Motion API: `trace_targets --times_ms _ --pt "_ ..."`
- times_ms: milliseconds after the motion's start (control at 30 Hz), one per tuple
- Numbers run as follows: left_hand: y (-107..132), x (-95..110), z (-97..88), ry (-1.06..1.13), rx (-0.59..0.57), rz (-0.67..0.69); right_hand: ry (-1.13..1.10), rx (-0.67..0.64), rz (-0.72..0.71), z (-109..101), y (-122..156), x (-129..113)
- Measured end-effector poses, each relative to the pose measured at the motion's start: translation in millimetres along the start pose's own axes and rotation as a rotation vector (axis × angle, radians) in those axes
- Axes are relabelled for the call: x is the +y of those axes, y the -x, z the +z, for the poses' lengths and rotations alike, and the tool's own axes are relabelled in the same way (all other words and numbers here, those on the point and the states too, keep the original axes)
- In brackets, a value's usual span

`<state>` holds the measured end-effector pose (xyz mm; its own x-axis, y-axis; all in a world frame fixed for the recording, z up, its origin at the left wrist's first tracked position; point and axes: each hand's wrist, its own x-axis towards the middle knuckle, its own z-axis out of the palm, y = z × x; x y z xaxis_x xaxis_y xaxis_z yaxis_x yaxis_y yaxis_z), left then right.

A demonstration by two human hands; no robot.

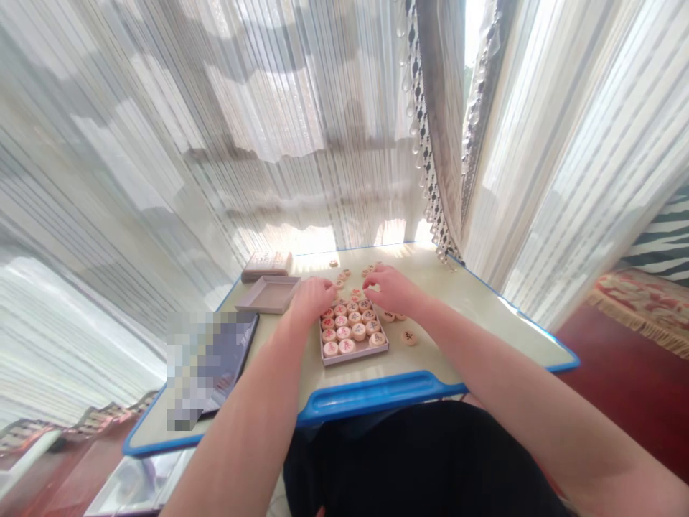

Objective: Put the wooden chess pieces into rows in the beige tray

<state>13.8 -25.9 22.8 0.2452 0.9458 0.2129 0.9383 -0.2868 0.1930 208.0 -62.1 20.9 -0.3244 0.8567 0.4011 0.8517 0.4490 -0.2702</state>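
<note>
A shallow open box point(355, 356) on the table holds rows of round wooden Chinese chess pieces point(343, 332) with red and dark characters. The front row has a gap between pieces. At the box's far left corner is my left hand point(316, 294), fingers curled together; whether a piece is between them is hidden. My right hand point(392, 287) hovers over the far right side, fingers bent and apart, close to loose pieces. One loose piece point(408, 337) lies right of the box, and others point(388, 316) sit partly behind my right forearm.
More pieces point(334, 263) are scattered at the back. An empty box lid or tray point(269, 294) lies left, with a thick book or box point(266, 266) behind it. A dark tablet point(229, 359), partly pixelated, is at the left edge. Blue edging point(377, 391) rims the table; curtains point(258, 143) hang behind.
</note>
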Motion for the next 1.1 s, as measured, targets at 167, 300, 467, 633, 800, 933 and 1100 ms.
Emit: trace_targets --times_ms 167,300,467,633,800,933,1100 --pt "-2 -9 3.3 0.019 0.032 -0.104 0.0 -0.002 0.002 -1 1 -1" --pt "-7 -20 8.5 0.067 0.057 -0.152 0.002 -0.003 0.007 -2 1 -1" --pt "-12 -27 11.7 0.125 0.073 -0.164 0.005 -0.011 0.006 -2 1 -1" --pt "-12 -24 13.9 0.144 0.074 -0.154 -0.003 -0.007 -0.006 -1 2 -1" --pt "-11 -24 16.4 0.099 0.09 -0.132 -0.01 -0.016 -0.003 -2 2 -2" --pt "-9 -20 14.3 0.116 0.136 -0.11 -0.011 -0.003 0.003 -3 2 -2" --pt "-4 -5 6.8 0.307 0.196 0.049 -0.052 0.025 0.011 -1 1 -1"
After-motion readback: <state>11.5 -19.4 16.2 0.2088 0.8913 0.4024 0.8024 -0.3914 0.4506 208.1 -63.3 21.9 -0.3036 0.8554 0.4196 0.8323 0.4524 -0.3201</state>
